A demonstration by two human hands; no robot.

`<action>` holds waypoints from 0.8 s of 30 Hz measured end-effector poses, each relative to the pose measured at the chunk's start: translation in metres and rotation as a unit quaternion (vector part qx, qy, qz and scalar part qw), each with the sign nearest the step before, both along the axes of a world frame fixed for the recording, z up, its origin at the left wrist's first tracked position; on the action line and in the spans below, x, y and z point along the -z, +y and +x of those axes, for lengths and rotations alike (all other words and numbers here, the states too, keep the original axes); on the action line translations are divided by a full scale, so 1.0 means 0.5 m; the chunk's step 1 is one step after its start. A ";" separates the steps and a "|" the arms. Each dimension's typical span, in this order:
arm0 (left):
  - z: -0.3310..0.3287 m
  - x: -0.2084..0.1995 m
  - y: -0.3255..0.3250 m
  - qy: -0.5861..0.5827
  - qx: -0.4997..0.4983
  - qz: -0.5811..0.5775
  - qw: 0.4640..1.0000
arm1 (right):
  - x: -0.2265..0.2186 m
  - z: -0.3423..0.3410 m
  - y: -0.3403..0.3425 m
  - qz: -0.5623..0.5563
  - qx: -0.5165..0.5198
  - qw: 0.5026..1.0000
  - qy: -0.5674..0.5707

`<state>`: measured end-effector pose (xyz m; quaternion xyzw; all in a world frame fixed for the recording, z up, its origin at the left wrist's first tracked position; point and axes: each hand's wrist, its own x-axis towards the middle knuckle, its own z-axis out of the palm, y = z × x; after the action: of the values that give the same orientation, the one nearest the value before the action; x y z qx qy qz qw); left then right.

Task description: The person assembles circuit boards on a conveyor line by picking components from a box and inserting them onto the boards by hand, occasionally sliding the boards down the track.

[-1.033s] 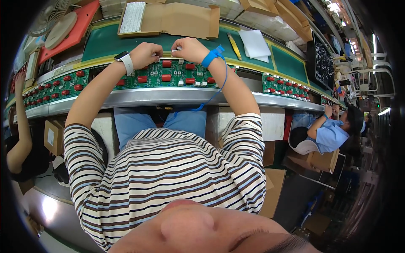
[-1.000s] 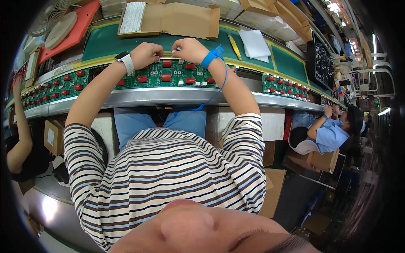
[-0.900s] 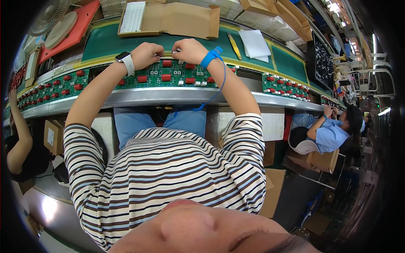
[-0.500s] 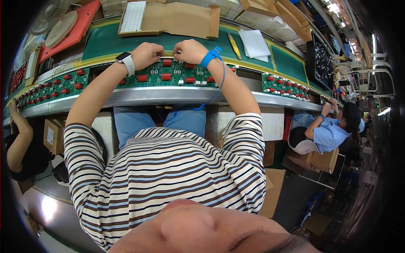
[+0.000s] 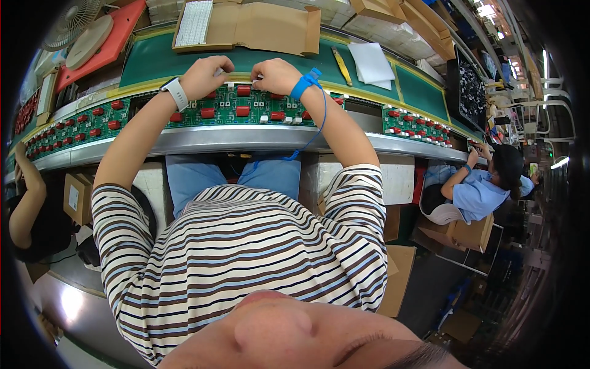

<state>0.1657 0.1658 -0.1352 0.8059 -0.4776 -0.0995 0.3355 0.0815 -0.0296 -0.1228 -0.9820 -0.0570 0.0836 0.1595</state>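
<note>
A green circuit board (image 5: 224,113) with red block-shaped components (image 5: 243,111) and small white connectors along its near edge lies in front of me. Over its far left part is my left hand (image 5: 209,76), thumb and fingers pinched around a small white part (image 5: 218,72). My right hand (image 5: 275,75) is at the board's far edge, fingertips closed on another small white piece, mostly covered by the fingers. I wear a white-strapped watch on the left wrist and a blue wrist strap (image 5: 302,86) with a coiled cord on the right.
More boards (image 5: 415,127) line the metal rail (image 5: 203,140) on both sides. Beyond lie an open cardboard box (image 5: 276,27) with white strips, a yellow cutter (image 5: 342,66) and white foam sheets (image 5: 371,64). Co-workers (image 5: 482,184) sit at right and left.
My left hand has shifted left and slightly up, away from the board's far edge, with a white part showing in its fingers. My right hand has barely moved.
</note>
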 end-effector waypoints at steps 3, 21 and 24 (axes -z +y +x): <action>0.019 0.007 0.015 0.041 -0.055 -0.003 0.998 | -0.006 -0.003 0.004 -0.001 0.000 1.000 0.010; 0.068 -0.004 0.097 0.321 -0.078 0.050 0.943 | 0.011 0.078 0.100 0.247 0.036 0.968 -0.021; 0.078 0.028 0.105 0.108 -0.039 0.017 0.993 | -0.003 0.073 0.112 0.206 0.021 0.978 0.000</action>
<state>0.2047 0.2184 -0.1491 0.8142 -0.4051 -0.1809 0.3745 0.1179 0.0262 -0.1212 -0.9292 -0.0521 0.0670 0.3598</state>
